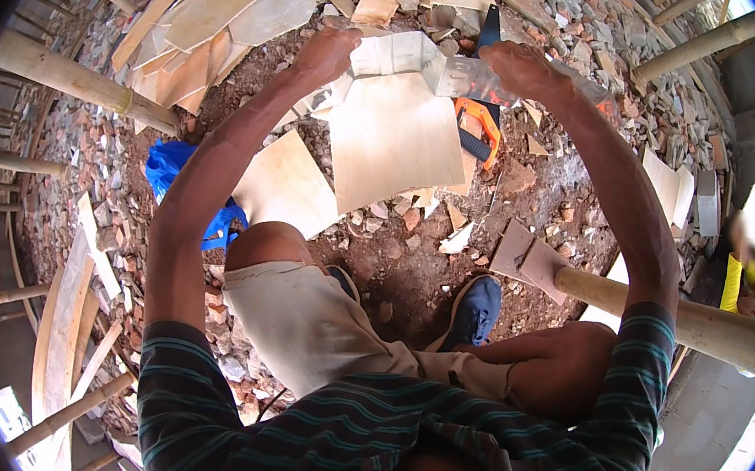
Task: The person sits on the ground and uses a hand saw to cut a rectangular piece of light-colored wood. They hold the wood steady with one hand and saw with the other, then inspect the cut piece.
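My left hand (330,54) and my right hand (522,70) are both closed at the far side of a thin beige board (397,141). Between them stretches a pale, partly see-through strip (398,55) with printed marks, bent at several places. Its ends go into my fingers; the material looks like plastic. A handsaw with an orange and black handle (494,139) lies to the right of the board, its dark blade running away beneath the strip near my right hand. Another beige board (289,185) lies nearer me on the left.
Stacked board pieces (221,17) lie at the far left. A blue plastic bag (167,165) is beside my left forearm. Bamboo poles (81,80) stand on both sides. Broken rubble (397,228) covers the ground. Another person in yellow (750,284) is at the right.
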Motion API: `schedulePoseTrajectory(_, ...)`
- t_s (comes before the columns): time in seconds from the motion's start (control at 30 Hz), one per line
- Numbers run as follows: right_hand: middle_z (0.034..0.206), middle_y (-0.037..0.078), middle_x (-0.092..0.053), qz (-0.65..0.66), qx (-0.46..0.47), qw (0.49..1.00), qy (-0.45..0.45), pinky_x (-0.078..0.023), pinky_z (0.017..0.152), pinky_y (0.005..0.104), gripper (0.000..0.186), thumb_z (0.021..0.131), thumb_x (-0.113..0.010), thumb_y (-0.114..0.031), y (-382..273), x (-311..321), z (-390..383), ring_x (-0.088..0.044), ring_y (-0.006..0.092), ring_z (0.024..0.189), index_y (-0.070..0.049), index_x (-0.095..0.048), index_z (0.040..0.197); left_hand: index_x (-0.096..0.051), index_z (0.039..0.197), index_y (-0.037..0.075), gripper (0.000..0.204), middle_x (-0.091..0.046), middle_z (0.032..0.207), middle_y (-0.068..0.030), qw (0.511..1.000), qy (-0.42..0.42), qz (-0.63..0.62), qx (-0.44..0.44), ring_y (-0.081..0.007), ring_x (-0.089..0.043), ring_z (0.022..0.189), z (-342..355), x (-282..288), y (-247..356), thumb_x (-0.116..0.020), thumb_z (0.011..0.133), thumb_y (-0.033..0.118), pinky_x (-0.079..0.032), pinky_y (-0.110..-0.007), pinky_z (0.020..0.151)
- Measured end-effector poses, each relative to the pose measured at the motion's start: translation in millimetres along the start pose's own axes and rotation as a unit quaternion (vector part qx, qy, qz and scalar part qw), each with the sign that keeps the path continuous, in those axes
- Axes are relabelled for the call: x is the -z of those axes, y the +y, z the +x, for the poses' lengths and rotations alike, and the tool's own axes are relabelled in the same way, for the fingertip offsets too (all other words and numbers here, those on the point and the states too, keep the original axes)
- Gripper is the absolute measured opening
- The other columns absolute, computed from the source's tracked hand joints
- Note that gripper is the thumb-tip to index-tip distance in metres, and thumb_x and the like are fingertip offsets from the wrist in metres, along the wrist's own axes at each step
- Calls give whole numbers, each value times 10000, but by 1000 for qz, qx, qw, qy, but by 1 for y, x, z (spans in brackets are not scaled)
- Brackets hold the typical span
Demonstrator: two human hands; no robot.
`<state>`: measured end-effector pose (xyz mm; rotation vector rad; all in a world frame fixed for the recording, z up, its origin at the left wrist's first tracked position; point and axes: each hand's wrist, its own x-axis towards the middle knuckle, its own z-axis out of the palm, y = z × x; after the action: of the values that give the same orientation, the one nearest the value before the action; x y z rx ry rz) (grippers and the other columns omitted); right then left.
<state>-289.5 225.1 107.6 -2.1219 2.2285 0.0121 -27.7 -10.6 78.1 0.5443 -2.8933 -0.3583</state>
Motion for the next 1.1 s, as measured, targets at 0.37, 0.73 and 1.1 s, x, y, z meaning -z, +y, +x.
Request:
schedulePoseTrajectory(0.37, 1188, 197, -618, -2, -7, 1000, 10, -519, 879, 477, 342, 906, -481, -52, -2, -3, -2, -625, 391, 1064, -77, -560, 1237, -603, 862, 2, 89, -656, 793, -241, 996, 72, 48, -8, -407, -666, 800, -3, -4, 16, -562, 783, 9, -521, -511, 722)
schedulePoseTrajectory(0.73, 1029, 204, -658, 4, 8, 999, 53, -529, 808, 495, 205, 880, -489, -25, -12, 6, -8, -650, 404, 978, -49, -590, 1057, -598, 951, 21, 148, -638, 794, -261, 998, 58, 28, -15, -455, -636, 799, -2, -9, 6, -524, 935, 148, -483, -540, 696)
schedulePoseTrajectory(1.1, 1068, 191, -651, 12, 4, 998, 56, -526, 823, 493, 225, 873, -500, -28, -9, 2, -6, -638, 394, 1020, -52, -595, 1075, -589, 1080, 39, 255, -662, 869, -281, 998, 14, 7, 59, -461, -645, 861, -7, 0, 22, -518, 964, 255, -499, -553, 736)
